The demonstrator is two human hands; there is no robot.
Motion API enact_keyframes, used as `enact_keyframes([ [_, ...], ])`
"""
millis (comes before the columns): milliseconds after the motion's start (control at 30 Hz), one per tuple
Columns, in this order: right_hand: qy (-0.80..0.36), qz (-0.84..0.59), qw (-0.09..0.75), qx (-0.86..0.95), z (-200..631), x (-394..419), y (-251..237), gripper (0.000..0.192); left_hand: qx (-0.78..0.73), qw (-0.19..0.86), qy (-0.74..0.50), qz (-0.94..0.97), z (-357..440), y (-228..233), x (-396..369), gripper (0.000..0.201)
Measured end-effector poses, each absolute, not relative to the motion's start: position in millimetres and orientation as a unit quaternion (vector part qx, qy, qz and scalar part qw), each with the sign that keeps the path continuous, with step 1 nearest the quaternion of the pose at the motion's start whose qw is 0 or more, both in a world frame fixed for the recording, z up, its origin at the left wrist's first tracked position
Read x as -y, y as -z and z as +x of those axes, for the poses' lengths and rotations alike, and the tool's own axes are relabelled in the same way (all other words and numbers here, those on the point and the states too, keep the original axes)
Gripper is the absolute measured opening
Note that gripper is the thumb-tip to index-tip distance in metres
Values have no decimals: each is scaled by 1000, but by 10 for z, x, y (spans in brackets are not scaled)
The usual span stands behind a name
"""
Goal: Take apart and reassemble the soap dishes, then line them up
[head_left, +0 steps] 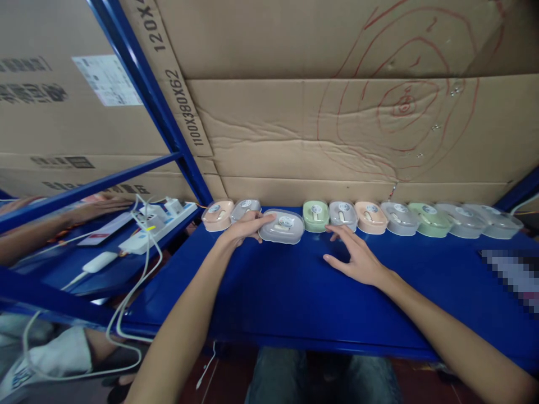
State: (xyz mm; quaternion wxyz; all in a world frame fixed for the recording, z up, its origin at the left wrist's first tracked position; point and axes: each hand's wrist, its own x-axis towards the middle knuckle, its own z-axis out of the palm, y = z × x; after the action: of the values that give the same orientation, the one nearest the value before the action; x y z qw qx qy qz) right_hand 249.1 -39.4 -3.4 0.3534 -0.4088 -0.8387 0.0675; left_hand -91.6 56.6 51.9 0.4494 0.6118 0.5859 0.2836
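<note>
My left hand (247, 227) grips the left end of a grey plastic container (281, 229), thumb on its clear lid and fingers at its side. That lid carries a round sticker and a pale clip. Just right of it stands a green container (315, 216), with a grey container (343, 215) beside it. In front of these two, my right hand (356, 258) is open, fingers apart and holding nothing. Whether its fingertips touch the green container I cannot tell. To the left of my left hand are a peach container (218, 215) and another grey container (245, 209), the latter partly covered by the hand.
A peach container (371, 217) and several more line the back of the blue shelf (278, 297), against a cardboard panel (269, 129). Left, beyond a blue post (143, 84), are a power strip (138, 238), white cables and another person's arms. A blurred flat item (511, 275) lies right.
</note>
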Motion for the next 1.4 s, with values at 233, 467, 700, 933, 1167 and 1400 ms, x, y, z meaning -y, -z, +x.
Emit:
enact_keyframes([
  [233, -70, -401, 348, 844, 2475, 410, 6, 61, -707, 281, -196, 619, -820, -463, -573, 67],
  [467, -71, -390, 350, 849, 2458, 422, -20, 51, -684, 197, -139, 689, -687, -343, -523, 82],
  [700, -70, -388, 348, 851, 2462, 421, -28, 50, -640, 113, -147, 746, -611, -297, -498, 61],
  [933, -57, -386, 345, 854, 2448, 431, -15, 47, -612, -12, -135, 779, -508, -34, -534, 61],
  [1167, -51, -385, 346, 854, 2415, 461, -40, 44, -576, -27, -136, 805, -579, 16, -597, 86],
  [1400, -52, -377, 365, 850, 2399, 502, -104, 40, -625, -133, -186, 747, -812, -222, -622, 59],
])
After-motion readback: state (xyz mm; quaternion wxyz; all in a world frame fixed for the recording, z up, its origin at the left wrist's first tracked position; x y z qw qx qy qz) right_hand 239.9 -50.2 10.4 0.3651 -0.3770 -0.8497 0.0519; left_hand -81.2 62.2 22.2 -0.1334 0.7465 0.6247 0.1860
